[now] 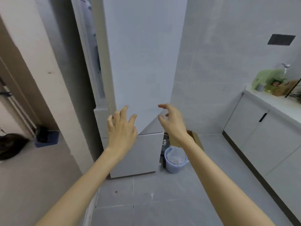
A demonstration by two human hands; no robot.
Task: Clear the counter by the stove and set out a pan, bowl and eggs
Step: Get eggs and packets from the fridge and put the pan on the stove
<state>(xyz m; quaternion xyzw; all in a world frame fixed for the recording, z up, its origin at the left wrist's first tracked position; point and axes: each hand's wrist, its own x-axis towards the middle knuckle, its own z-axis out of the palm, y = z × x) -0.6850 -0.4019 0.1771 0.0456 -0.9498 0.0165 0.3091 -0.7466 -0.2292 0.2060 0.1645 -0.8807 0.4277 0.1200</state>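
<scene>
A tall white fridge stands straight ahead, its upper door swung slightly ajar on the left with door shelves showing. My left hand is raised in front of the fridge's lower part, fingers spread and loosely bent, holding nothing. My right hand hovers to its right at the same height, fingers loosely curved, empty. Neither hand touches the fridge as far as I can tell. No pan, bowl or eggs are in view.
A blue bin with a clear liner and a cardboard box sit on the floor right of the fridge. A white counter over cabinets runs along the right, carrying a green bag and a wire rack. A doorway opens at left.
</scene>
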